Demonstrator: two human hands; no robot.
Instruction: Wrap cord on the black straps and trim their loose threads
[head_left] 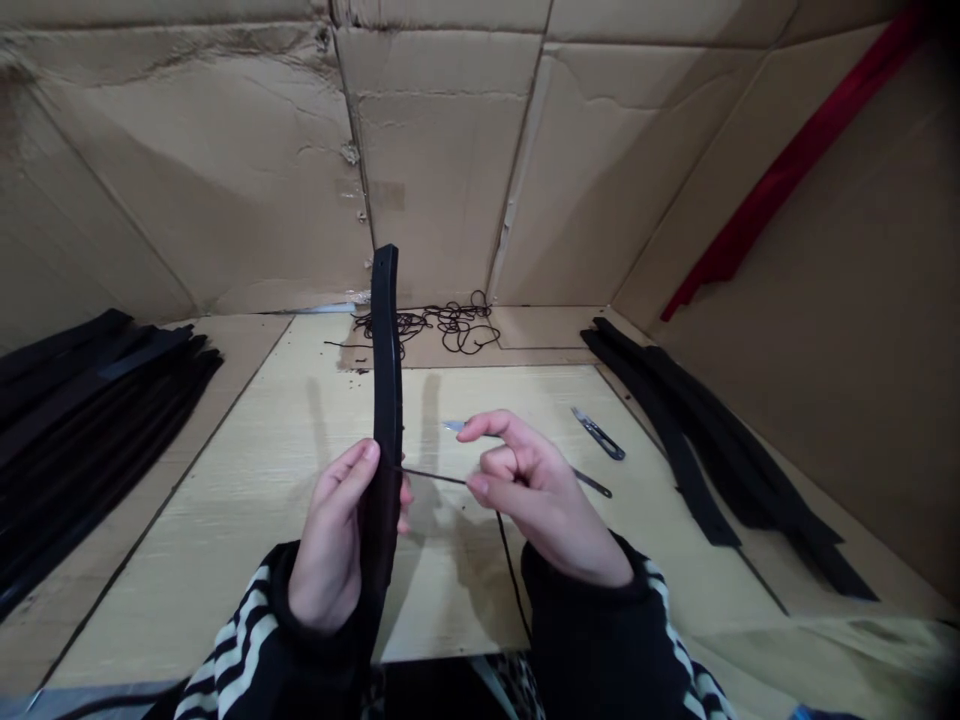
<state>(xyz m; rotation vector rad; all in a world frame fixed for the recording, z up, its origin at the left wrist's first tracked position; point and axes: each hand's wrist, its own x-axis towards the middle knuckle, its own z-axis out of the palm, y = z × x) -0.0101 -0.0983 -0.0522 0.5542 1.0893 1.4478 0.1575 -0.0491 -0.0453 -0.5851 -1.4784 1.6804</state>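
Observation:
My left hand [337, 535] is wrapped round a long black strip [385, 350], holding it upright over the table with the thumb on its front edge. The strip has a small hole near its top end. A thin dark cord [435, 475] runs from the strip to my right hand [536, 500], which pinches it between thumb and finger, the index finger raised and bent. The cord looks taut between the two hands, and its loose end hangs down toward my lap. Behind my right hand lies a thin blade-tipped tool [592, 483], partly hidden.
Thread snips [598, 434] lie right of my right hand. A tangle of dark cord [457, 325] sits at the back. Several black strips are piled at the left [97, 430], more at the right [697, 440]. Cardboard walls [442, 170] enclose the table; a red strip [795, 170] hangs at right.

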